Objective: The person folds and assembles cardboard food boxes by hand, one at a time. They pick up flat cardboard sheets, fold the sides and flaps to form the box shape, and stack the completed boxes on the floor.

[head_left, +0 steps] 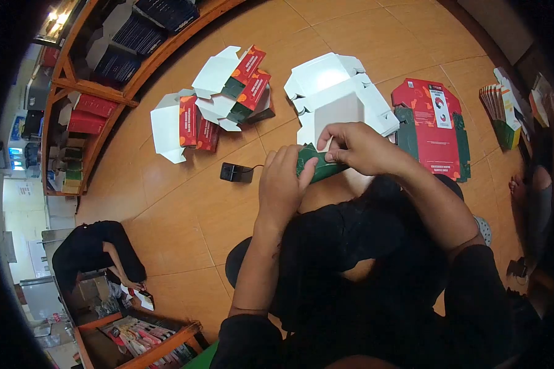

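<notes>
A partly folded green box is held above the lap, between both hands. My left hand is closed on its left end, the thumb lying along the near side. At its upper edge, my right hand pinches a flap with thumb and index finger. Just beyond the hands, a stack of flat white cartons lies on the floor. Flat red and green cartons lie to the right of that stack.
Folded red and white boxes lie on the tiled floor. A small black device sits left of my hands. Wooden shelves stand at the left. Another person bends at lower left; someone's leg shows at far right.
</notes>
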A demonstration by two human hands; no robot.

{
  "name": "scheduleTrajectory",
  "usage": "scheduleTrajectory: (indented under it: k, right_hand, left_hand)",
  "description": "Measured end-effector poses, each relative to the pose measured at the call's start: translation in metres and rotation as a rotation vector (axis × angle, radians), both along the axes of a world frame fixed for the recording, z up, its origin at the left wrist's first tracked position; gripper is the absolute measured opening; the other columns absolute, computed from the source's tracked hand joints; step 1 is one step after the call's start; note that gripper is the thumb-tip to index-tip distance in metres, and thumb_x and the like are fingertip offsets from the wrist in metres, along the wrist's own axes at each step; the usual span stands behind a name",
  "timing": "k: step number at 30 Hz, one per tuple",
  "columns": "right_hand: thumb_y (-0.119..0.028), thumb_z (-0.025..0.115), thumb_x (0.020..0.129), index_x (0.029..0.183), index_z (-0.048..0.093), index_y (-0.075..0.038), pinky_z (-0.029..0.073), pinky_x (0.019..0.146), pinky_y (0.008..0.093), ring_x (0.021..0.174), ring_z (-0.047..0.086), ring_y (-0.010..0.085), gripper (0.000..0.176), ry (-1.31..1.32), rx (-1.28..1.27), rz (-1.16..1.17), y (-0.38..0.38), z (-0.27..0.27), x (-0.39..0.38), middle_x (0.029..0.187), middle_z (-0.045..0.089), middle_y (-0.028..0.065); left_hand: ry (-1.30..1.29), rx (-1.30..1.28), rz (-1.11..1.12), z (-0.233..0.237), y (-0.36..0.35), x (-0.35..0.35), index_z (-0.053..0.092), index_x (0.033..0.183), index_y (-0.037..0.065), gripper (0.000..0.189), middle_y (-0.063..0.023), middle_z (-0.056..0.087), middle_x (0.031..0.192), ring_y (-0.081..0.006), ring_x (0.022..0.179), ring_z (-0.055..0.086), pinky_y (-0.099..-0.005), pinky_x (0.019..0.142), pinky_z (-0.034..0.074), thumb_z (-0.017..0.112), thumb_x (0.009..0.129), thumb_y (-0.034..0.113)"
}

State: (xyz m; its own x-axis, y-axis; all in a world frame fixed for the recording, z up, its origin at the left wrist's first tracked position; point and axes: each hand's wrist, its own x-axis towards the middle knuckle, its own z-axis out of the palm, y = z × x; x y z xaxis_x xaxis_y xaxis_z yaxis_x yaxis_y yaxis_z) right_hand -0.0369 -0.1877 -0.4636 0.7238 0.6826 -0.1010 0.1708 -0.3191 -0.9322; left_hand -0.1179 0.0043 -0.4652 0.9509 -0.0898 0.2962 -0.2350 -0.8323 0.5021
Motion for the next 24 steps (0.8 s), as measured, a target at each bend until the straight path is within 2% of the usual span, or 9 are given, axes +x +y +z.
scheduleTrajectory:
  k: [3, 5, 8, 12, 14, 20, 23, 24]
  right_hand:
    - [-0.007, 0.066, 0.087, 0.098, 0.061, -0.002, 0.049, 0.069, 0.0357, 0.073, 0.065, 0.0241, 0.013, 0.024, 0.048, -0.003, 0.0, 0.006, -0.002, 0.078, 0.066, 0.0139]
    - [-0.007, 0.065, 0.087, 0.098, 0.056, -0.002, 0.048, 0.067, 0.0366, 0.071, 0.064, 0.0241, 0.015, -0.076, -0.007, 0.017, -0.001, 0.005, -0.001, 0.073, 0.063, 0.013]
    - [-0.007, 0.064, 0.088, 0.099, 0.056, -0.003, 0.048, 0.067, 0.0366, 0.071, 0.063, 0.0268, 0.015, -0.174, 0.083, 0.05, 0.0, 0.0, -0.003, 0.073, 0.063, 0.0131]
    - [-0.002, 0.066, 0.086, 0.098, 0.054, -0.005, 0.049, 0.069, 0.0345, 0.076, 0.067, 0.0234, 0.018, -0.128, 0.001, 0.11, -0.005, 0.017, -0.003, 0.08, 0.068, 0.0127]
    - [-0.003, 0.065, 0.087, 0.102, 0.055, -0.006, 0.049, 0.069, 0.0385, 0.077, 0.068, 0.0298, 0.019, -0.282, -0.089, 0.129, -0.011, 0.017, -0.001, 0.083, 0.069, 0.0143]
    - [-0.007, 0.064, 0.087, 0.108, 0.055, -0.009, 0.048, 0.072, 0.0425, 0.083, 0.066, 0.0349, 0.024, -0.247, -0.138, 0.069, -0.01, 0.023, 0.0, 0.083, 0.068, 0.0142]
    - [-0.008, 0.066, 0.086, 0.109, 0.054, -0.01, 0.049, 0.073, 0.0419, 0.083, 0.066, 0.034, 0.026, -0.239, -0.053, 0.108, -0.015, 0.027, 0.006, 0.084, 0.068, 0.0137]
    - [-0.008, 0.066, 0.086, 0.109, 0.054, -0.01, 0.049, 0.073, 0.0419, 0.083, 0.066, 0.034, 0.026, -0.238, -0.054, 0.108, -0.016, 0.027, 0.007, 0.084, 0.068, 0.0137]
  left_hand:
    - [-0.012, 0.006, -0.057, 0.0, -0.002, -0.002, 0.061, 0.099, 0.002, 0.026, -0.0155, 0.06, 0.09, -0.0346, 0.087, 0.056, -0.0427, 0.077, 0.044, 0.066, 0.088, 0.024]
    - [-0.003, -0.001, -0.091, 0.001, -0.003, -0.002, 0.061, 0.099, 0.002, 0.024, -0.0145, 0.06, 0.092, -0.0346, 0.088, 0.055, -0.043, 0.077, 0.044, 0.065, 0.089, 0.024]
    - [-0.006, 0.034, -0.089, 0.002, -0.005, -0.003, 0.06, 0.1, 0.003, 0.024, -0.0142, 0.058, 0.089, -0.0353, 0.085, 0.053, -0.0438, 0.076, 0.043, 0.064, 0.09, 0.025]
    - [0.017, -0.001, -0.071, 0.002, -0.001, -0.001, 0.057, 0.093, 0.001, 0.022, -0.0165, 0.056, 0.085, -0.0363, 0.084, 0.05, -0.0449, 0.076, 0.041, 0.058, 0.094, 0.023]
    - [0.056, -0.015, -0.034, 0.004, 0.005, 0.0, 0.056, 0.09, 0.0, 0.022, -0.0182, 0.056, 0.086, -0.0369, 0.084, 0.05, -0.0447, 0.077, 0.04, 0.055, 0.096, 0.021]
    - [0.042, 0.138, -0.069, 0.006, -0.008, -0.005, 0.054, 0.088, 0.002, 0.023, -0.0168, 0.056, 0.085, -0.0365, 0.081, 0.049, -0.0453, 0.074, 0.041, 0.054, 0.097, 0.022]
    - [0.044, 0.087, -0.029, 0.01, -0.01, -0.005, 0.055, 0.085, 0.001, 0.028, -0.0154, 0.058, 0.081, -0.0349, 0.076, 0.053, -0.0437, 0.07, 0.043, 0.056, 0.096, 0.027]
    - [0.227, -0.101, 0.051, 0.018, -0.005, -0.004, 0.055, 0.082, 0.002, 0.029, -0.0126, 0.059, 0.075, -0.0294, 0.07, 0.056, -0.0401, 0.064, 0.044, 0.058, 0.096, 0.028]
